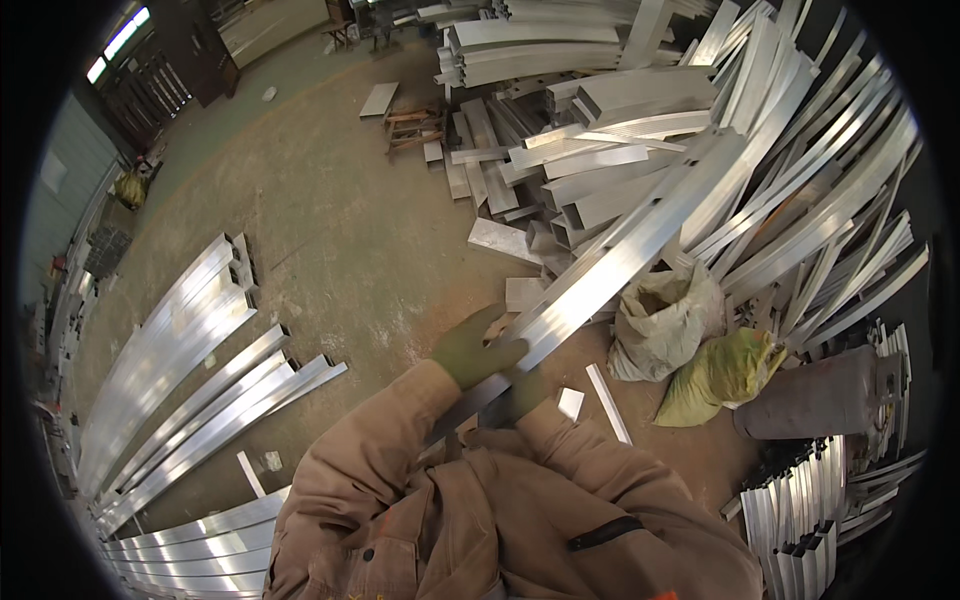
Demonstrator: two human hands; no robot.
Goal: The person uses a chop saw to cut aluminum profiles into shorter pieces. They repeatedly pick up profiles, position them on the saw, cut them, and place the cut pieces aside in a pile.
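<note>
A long, shiny aluminium profile (590,290) slants across in front of me, from close to my body up to the far right. My left hand (475,350), in a green glove, grips it from the left side, fingers laid over its top and thumb raised. On the profile's right side, close to my body, is my right hand (522,393), gloved as well. It is blurred and partly covered, so its fingers cannot be made out. The near end of the profile passes down beside my brown jacket (480,510).
Aluminium offcuts (640,95) are heaped at the far right. A white sack (665,330), a yellow-green sack (715,375) and a grey cylinder (810,395) stand on the right. Several long profiles (180,320) lie on the floor at left. Small scraps (570,403) lie near me.
</note>
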